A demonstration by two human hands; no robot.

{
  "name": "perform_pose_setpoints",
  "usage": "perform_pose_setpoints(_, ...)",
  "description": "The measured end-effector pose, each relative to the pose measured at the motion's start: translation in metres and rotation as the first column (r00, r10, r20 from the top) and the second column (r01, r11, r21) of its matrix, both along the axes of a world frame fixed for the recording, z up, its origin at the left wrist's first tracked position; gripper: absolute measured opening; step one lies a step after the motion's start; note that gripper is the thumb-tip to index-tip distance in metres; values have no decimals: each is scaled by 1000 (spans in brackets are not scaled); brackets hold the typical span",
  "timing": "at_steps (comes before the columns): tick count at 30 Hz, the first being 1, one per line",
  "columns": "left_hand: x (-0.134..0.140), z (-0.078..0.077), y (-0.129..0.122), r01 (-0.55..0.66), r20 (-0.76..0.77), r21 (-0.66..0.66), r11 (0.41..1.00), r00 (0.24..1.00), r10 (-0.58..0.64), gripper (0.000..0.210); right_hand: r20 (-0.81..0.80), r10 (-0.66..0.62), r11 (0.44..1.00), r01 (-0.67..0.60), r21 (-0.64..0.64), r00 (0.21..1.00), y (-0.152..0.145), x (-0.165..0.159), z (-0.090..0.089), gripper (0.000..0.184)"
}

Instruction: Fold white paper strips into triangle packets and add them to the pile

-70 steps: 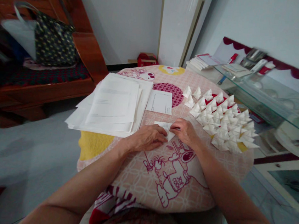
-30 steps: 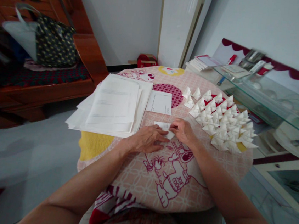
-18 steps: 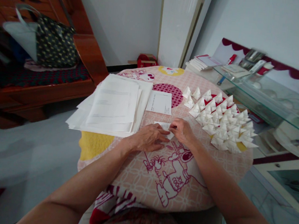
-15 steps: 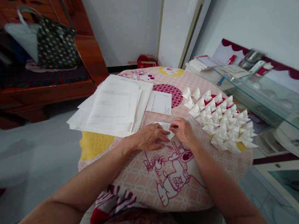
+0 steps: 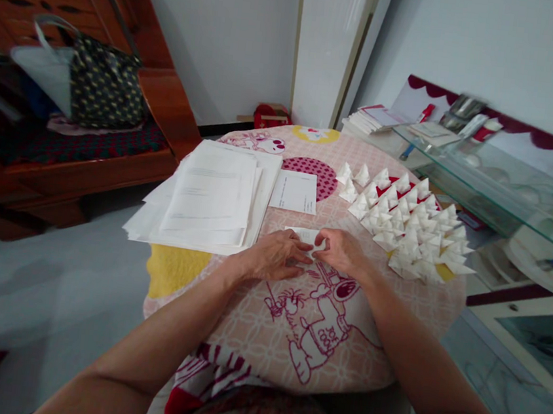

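A small white piece of paper [image 5: 298, 231] lies on the patterned tablecloth in front of me, partly covered by my fingers. My left hand [image 5: 279, 253] holds it down from the left, fingers bent over its lower part. At the right edge, thumb and index finger of my right hand [image 5: 344, 250] curl around the paper, a small gap showing between them. Just beyond lies a flat white printed sheet [image 5: 294, 191]. Many small pointed folded-paper pieces [image 5: 404, 214] stand in rows to the right.
A stack of large printed sheets [image 5: 209, 193] covers the table's left side. Right of the table stands a glass-topped shelf [image 5: 481, 182] with booklets [image 5: 372, 118] and a metal container [image 5: 465, 108]. A wooden bench [image 5: 163, 103] with a dotted bag [image 5: 104, 87] is at the left.
My right hand has shifted slightly down toward me, and its thumb and index finger have parted a little at the paper's edge. The left hand stays in place.
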State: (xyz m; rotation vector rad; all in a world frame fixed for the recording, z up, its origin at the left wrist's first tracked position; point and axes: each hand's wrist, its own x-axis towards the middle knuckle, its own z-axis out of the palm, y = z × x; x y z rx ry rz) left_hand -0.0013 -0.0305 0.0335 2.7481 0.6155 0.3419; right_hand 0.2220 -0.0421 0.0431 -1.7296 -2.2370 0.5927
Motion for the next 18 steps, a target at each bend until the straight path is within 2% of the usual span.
perform_pose_setpoints(5, 1, 2, -1, 3, -42, 10, 1000, 999, -3, 30, 34, -40, 999, 40, -4, 999, 6, 9, 3, 13)
perform_pose_setpoints(10, 1, 3, -2, -11, -42, 19, 1000, 999, 12, 29, 42, -155, 987, 154, 37, 987, 13, 22, 2, 8)
perform_pose_setpoints(15, 0, 3, -1, -16, -44, 6, 1000, 999, 16, 30, -29, -248, 966, 250, 72, 968, 20, 31, -8, 13)
perform_pose_setpoints(18, -1, 3, -1, -3, -51, -4, 1000, 999, 3, 31, -120, -204, 976, 211, 48, 972, 18, 32, -8, 12)
